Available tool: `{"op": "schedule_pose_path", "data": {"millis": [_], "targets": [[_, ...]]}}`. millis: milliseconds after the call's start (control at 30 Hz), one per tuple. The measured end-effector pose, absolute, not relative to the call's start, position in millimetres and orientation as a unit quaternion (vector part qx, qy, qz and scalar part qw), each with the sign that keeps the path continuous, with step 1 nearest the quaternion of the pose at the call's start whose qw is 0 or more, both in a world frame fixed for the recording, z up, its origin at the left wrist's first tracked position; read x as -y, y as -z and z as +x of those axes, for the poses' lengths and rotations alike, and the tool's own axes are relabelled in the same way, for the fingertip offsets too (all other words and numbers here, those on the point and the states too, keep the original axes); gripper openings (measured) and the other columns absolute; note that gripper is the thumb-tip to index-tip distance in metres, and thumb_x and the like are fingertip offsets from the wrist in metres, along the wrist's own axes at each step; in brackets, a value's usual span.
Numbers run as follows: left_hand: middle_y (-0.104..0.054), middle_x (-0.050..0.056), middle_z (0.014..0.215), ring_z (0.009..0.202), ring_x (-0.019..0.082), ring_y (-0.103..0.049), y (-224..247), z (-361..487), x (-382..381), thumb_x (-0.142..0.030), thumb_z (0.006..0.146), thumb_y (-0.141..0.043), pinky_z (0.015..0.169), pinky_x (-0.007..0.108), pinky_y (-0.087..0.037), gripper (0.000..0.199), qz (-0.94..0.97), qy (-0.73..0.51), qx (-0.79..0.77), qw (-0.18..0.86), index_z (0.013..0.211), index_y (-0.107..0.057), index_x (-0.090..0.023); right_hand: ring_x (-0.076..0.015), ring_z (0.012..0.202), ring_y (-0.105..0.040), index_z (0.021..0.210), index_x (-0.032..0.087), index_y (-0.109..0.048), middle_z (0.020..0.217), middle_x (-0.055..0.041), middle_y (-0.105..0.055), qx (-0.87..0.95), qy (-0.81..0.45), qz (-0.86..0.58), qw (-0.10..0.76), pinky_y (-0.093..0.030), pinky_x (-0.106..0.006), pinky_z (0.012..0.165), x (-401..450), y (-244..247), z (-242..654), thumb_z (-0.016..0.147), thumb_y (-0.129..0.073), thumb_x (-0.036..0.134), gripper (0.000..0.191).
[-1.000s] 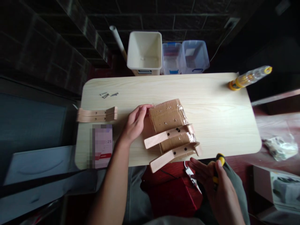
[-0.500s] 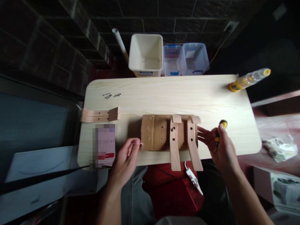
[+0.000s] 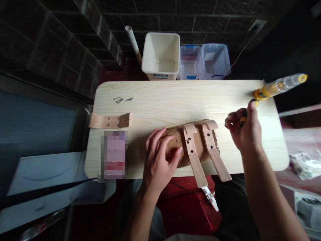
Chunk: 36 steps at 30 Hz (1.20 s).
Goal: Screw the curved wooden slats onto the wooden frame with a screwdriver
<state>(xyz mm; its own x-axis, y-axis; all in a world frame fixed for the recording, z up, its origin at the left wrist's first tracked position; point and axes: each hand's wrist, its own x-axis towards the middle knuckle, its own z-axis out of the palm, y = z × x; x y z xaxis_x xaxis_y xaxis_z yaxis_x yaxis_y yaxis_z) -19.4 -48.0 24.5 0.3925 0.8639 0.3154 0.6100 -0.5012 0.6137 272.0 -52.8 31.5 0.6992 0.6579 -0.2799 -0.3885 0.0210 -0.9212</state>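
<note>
My left hand (image 3: 160, 159) lies over the left end of a brown cardboard box (image 3: 173, 145), fingers spread and thumb apart. Across the box rest two curved wooden pieces, a left one (image 3: 197, 164) and a right one (image 3: 217, 154), each with two dark holes. A small metal screw (image 3: 188, 140) sits in the upper hole of the left piece. My right hand (image 3: 247, 129) is closed round a black-and-yellow screwdriver (image 3: 254, 102), raised to the right of the box and not touching it. Most of the screwdriver's shaft is hidden by the fingers.
Several loose screws (image 3: 120, 99) lie at the table's back left. Two more wooden pieces (image 3: 110, 121) and a blurred pink packet (image 3: 114, 155) are on the left. A clear-and-yellow bottle-shaped case (image 3: 281, 87) stands back right. Bins (image 3: 160, 72) stand beyond the table (image 3: 188, 100).
My left hand has left the box's left edge and spread over its top. The box is turned slightly clockwise. My right hand has moved up and away from it with the screwdriver.
</note>
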Motion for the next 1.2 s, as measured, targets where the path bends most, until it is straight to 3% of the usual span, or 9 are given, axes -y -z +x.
{"op": "schedule_pose_path", "data": {"millis": [133,233,367,500,600,833,967,1100,1200], "targets": [[-0.063,0.015,0.153,0.150,0.034,-0.053,-12.0,-17.2,36.9,-0.025,0.100,-0.074,0.126,0.055,-0.047,0.033,0.823,-0.314,-0.425,0.206,0.132,-0.064,-0.022,-0.0083,0.053,-0.046,0.066,0.024,-0.050,0.062,0.0083,-0.043,0.107,-0.375,-0.567,0.725,-0.034,-0.025,0.042,37.0,-19.4,275.5,0.081,-0.084,0.073,0.061],[-0.064,0.014,0.152,0.149,0.033,-0.054,-19.6,-18.3,27.0,-0.024,0.100,-0.073,0.126,0.055,-0.046,0.032,0.839,-0.295,-0.407,0.207,0.130,-0.065,-0.022,-0.0077,0.053,-0.044,0.067,0.024,-0.050,0.063,0.0085,-0.042,0.092,-0.380,-0.560,0.730,-0.034,-0.025,0.042,39.6,-12.0,274.1,0.080,-0.084,0.073,0.061],[-0.069,0.011,0.144,0.141,0.033,-0.060,-39.7,-16.6,12.1,-0.019,0.097,-0.071,0.134,0.065,-0.031,0.022,0.863,-0.273,-0.370,0.208,0.118,-0.070,-0.024,-0.0079,0.053,-0.045,0.068,0.024,-0.051,0.064,0.0083,-0.042,0.081,-0.384,-0.555,0.733,-0.034,-0.025,0.042,45.1,-9.1,270.4,0.084,-0.082,0.071,0.059],[-0.072,0.009,0.135,0.131,0.029,-0.067,-47.8,-11.9,-2.5,-0.013,0.089,-0.075,0.121,0.050,-0.052,0.016,0.864,-0.279,-0.313,0.280,0.101,-0.073,-0.023,-0.0079,0.052,-0.043,0.068,0.025,-0.048,0.063,0.0084,-0.038,0.080,-0.379,-0.554,0.737,-0.034,-0.025,0.042,44.9,-9.4,263.4,0.086,-0.080,0.072,0.060],[-0.072,0.010,0.136,0.129,0.029,-0.069,-47.2,-9.5,-7.3,-0.011,0.086,-0.077,0.113,0.047,-0.058,0.019,0.850,-0.275,-0.316,0.318,0.102,-0.074,-0.022,-0.0075,0.051,-0.042,0.067,0.024,-0.047,0.063,0.0085,-0.038,0.076,-0.375,-0.559,0.735,-0.033,-0.025,0.043,44.5,-8.6,257.5,0.084,-0.081,0.072,0.061],[-0.074,0.009,0.144,0.136,0.031,-0.068,-50.0,-7.4,-10.5,-0.018,0.085,-0.081,0.130,0.061,-0.042,0.010,0.864,-0.240,-0.290,0.333,0.092,-0.076,-0.024,-0.0083,0.052,-0.041,0.067,0.025,-0.047,0.062,0.0076,-0.038,0.067,-0.383,-0.580,0.716,-0.031,-0.025,0.043,53.2,-7.7,249.5,0.086,-0.080,0.071,0.059],[-0.074,0.007,0.146,0.137,0.029,-0.069,-52.3,-6.9,-14.2,-0.021,0.086,-0.081,0.131,0.060,-0.038,0.009,0.866,-0.225,-0.280,0.348,0.090,-0.074,-0.026,-0.0097,0.051,-0.039,0.066,0.026,-0.046,0.060,0.0065,-0.039,0.064,-0.405,-0.595,0.691,-0.028,-0.028,0.044,60.9,-6.7,242.9,0.087,-0.076,0.075,0.061],[-0.077,0.008,0.141,0.133,0.028,-0.072,-49.4,-6.3,-13.5,-0.020,0.083,-0.084,0.133,0.060,-0.036,0.021,0.852,-0.242,-0.299,0.355,0.083,-0.064,-0.024,-0.0108,0.051,-0.037,0.067,0.027,-0.046,0.059,0.0061,-0.040,0.054,-0.421,-0.605,0.674,-0.027,-0.031,0.045,61.5,-5.6,236.5,0.088,-0.072,0.077,0.061],[-0.079,0.008,0.138,0.132,0.028,-0.072,-45.4,-5.4,-11.2,-0.024,0.084,-0.087,0.132,0.060,-0.036,0.021,0.855,-0.249,-0.301,0.340,0.087,-0.066,-0.024,-0.0112,0.051,-0.038,0.067,0.027,-0.046,0.059,0.0057,-0.041,0.045,-0.424,-0.610,0.667,-0.028,-0.033,0.047,60.1,-4.7,234.2,0.090,-0.070,0.076,0.059]]}}
